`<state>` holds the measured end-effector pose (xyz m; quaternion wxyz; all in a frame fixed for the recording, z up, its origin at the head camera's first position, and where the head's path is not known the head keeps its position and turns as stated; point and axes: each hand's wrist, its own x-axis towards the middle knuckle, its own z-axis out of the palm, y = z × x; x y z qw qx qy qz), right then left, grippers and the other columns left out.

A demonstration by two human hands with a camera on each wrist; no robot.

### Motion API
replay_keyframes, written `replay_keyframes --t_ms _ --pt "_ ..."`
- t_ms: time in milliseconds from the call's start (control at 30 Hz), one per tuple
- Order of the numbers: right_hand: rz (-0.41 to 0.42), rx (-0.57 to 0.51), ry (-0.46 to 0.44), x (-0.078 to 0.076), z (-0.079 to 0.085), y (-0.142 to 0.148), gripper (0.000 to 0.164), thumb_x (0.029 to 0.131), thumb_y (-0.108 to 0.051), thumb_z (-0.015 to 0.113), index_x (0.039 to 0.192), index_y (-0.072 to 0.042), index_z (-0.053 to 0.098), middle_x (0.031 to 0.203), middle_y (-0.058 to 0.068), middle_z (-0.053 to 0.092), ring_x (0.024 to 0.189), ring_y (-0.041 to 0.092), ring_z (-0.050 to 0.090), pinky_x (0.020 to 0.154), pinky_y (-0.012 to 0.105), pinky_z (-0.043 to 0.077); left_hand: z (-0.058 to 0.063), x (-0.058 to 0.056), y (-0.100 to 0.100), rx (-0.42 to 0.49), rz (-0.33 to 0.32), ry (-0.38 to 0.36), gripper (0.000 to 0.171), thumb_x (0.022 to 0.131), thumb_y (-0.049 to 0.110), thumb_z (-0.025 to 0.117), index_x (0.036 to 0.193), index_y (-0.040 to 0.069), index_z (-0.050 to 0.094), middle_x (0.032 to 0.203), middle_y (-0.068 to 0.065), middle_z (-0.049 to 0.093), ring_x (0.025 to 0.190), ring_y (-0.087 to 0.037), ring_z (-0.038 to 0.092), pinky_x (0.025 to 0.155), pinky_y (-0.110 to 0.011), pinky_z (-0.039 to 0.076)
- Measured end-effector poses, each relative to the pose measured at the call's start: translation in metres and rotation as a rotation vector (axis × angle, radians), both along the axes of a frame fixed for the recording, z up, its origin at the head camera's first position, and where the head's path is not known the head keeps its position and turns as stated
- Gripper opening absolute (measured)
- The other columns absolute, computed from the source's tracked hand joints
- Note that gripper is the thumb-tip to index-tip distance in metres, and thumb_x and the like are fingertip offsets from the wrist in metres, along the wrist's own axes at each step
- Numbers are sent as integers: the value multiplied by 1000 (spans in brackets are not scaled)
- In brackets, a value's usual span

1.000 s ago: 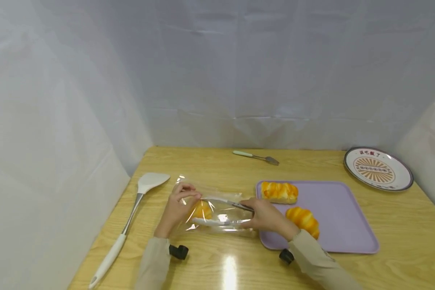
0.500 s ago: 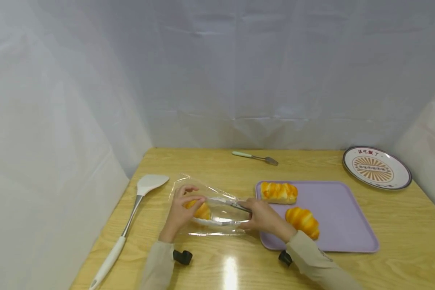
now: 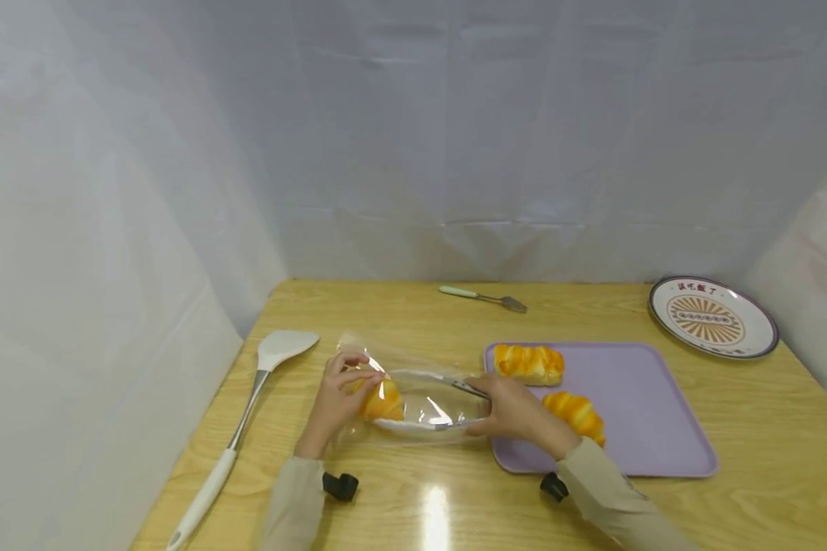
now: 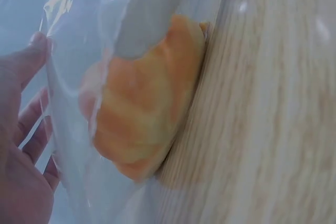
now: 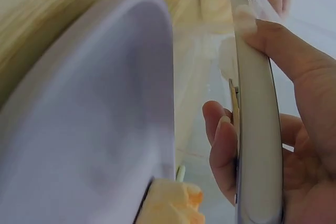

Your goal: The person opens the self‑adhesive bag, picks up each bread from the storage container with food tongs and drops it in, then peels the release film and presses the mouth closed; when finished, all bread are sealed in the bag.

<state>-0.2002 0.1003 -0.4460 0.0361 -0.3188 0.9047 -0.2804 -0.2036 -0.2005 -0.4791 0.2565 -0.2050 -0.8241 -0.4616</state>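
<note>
Beside the bag [image 3: 420, 396] lie a spatula [image 3: 224, 459] and tray [image 3: 648, 413].

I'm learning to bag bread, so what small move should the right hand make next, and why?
Probably the right hand should ease the tongs back out of the bag: the bread already lies inside, the tongs' arms stand apart, and the left hand pinches the bag, which may stop it following.

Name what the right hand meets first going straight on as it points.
Probably the clear bag, at or just before the right hand; the bread inside lies beyond. Depth is unclear.
</note>
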Motion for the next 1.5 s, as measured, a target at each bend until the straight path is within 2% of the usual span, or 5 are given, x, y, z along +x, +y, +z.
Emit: replay_keyframes --t_ms 233,467,900,1167,1500 --pt "27 33 70 -1 1 3 63 69 -31 88 118 2 66 109 12 71 91 21 65 81 36 56 0 0 1 -40 6 -58 12 78 3 77 90 5 77 110 -14 63 105 -30 51 94 -33 43" --pt "3 -74 28 1 -8 0 54 67 -26 89 110 0 70 88 7 70 68 9 51 60 19 43 0 5 4 -51 10 -171 10 83 9 76 92 7 78 116 -19 61 111 -30 48 97 -50 41" --pt "-44 -57 0 2 -16 -23 49 70 -27 88 107 -1 69 85 6 64 68 8 46 58 21 42 12 7 11 -82 -17 -36 11 77 3 78 88 6 78 110 -17 63 105 -32 50 91 -47 43" --pt "-32 -99 -8 2 -17 -24 59 70 -26 88 120 -3 67 94 7 69 72 9 49 60 21 44 17 10 12 -129 17 -136 12 81 8 77 92 6 77 116 -16 61 110 -31 48 96 -50 38" --pt "-50 -49 16 -2 -15 -33 60 69 -26 87 122 -6 67 97 7 69 75 11 55 66 25 50 8 4 15 -162 11 55 17 72 1 80 88 6 78 105 -14 65 97 -31 53 84 -40 44"
